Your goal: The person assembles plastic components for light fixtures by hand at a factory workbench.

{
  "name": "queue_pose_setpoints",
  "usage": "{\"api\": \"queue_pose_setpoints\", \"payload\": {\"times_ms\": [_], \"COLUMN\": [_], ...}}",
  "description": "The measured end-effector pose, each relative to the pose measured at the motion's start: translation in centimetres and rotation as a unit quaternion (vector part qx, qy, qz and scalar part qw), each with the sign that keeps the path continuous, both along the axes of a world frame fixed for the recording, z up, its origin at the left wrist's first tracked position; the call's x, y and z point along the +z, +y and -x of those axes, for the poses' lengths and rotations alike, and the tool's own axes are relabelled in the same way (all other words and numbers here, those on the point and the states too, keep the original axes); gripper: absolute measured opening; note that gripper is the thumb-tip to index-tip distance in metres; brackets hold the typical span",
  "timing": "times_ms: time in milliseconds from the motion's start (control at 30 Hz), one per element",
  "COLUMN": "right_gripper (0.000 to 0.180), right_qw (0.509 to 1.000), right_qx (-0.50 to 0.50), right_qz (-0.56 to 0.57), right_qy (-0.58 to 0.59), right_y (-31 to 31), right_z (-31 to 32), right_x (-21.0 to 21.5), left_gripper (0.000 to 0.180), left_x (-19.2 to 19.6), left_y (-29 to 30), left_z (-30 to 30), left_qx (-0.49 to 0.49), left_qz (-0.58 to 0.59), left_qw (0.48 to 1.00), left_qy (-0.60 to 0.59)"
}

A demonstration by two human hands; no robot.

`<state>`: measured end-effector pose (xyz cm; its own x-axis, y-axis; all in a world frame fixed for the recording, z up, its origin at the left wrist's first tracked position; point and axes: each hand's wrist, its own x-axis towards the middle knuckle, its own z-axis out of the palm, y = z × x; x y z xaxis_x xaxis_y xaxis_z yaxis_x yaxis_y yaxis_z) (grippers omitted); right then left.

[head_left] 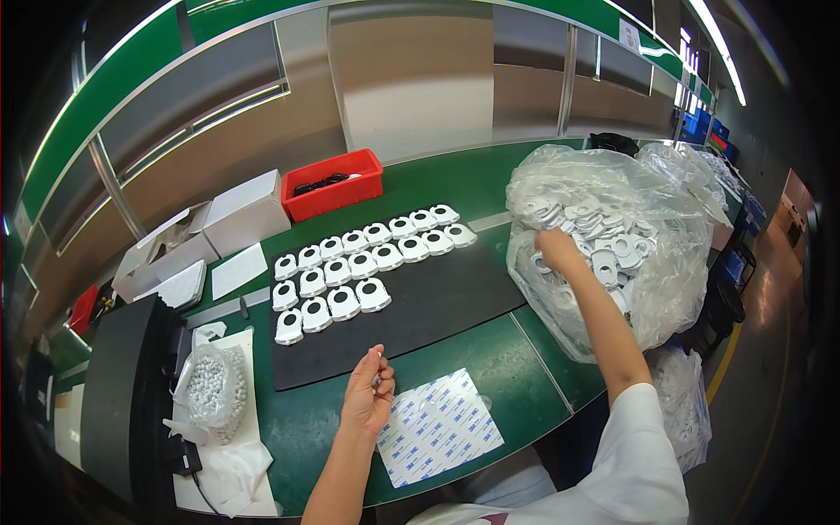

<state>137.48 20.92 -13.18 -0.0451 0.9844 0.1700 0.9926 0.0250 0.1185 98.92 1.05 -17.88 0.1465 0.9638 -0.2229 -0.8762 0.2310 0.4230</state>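
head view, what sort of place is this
Probably a factory workstation, judging by the matching white parts laid in rows on a black mat, the big clear bag heaped with more of them, and the yellow floor line at the right.

Two hands (369, 389), twenty white parts (376, 303) in rows of eight, eight and four, one blue-patterned sheet (440, 427)

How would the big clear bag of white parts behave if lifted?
The clear bag would probably sag, given its thin, wrinkled film. The loose white parts heaped inside would likely shift, and might spill through its open top.
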Motion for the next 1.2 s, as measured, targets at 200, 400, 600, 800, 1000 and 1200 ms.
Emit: {"api": "queue_pose_setpoints", "payload": {"times_ms": [200, 400, 600, 800, 1000, 1200], "right_gripper": [0.041, 0.014, 0.014, 0.017, 0.013, 0.012], "right_qw": [0.980, 0.975, 0.960, 0.800, 0.745, 0.682], "right_qx": [0.121, 0.219, 0.180, 0.114, 0.175, 0.183], "right_qz": [0.104, -0.022, -0.171, -0.204, -0.016, 0.101], "right_qy": [0.120, -0.019, -0.133, 0.553, 0.643, 0.701], "right_y": [-0.4, -0.8, -1.3, -6.1, -12.8, -13.9], "right_z": [-5.2, -3.7, -1.3, 3.2, 13.0, 15.2], "right_x": [-0.3, -1.6, -0.9, 2.4, -3.1, -5.5], "left_gripper": [0.021, 0.019, 0.018, 0.014, 0.012, 0.014], "left_x": [1.0, 0.7, 0.5, 0.0, -1.2, -2.3], "left_y": [-0.4, -0.6, -0.9, -0.3, 0.4, 1.3], "left_z": [-1.4, -0.2, 1.1, 1.3, 1.7, 1.2], "left_qx": [0.023, -0.010, -0.035, -0.057, -0.027, -0.010], "left_qz": [0.011, -0.016, -0.017, -0.017, 0.006, -0.017], "left_qw": [0.998, 0.999, 0.999, 0.998, 0.999, 1.000], "left_qy": [0.052, 0.030, 0.017, 0.014, 0.044, 0.021]}}
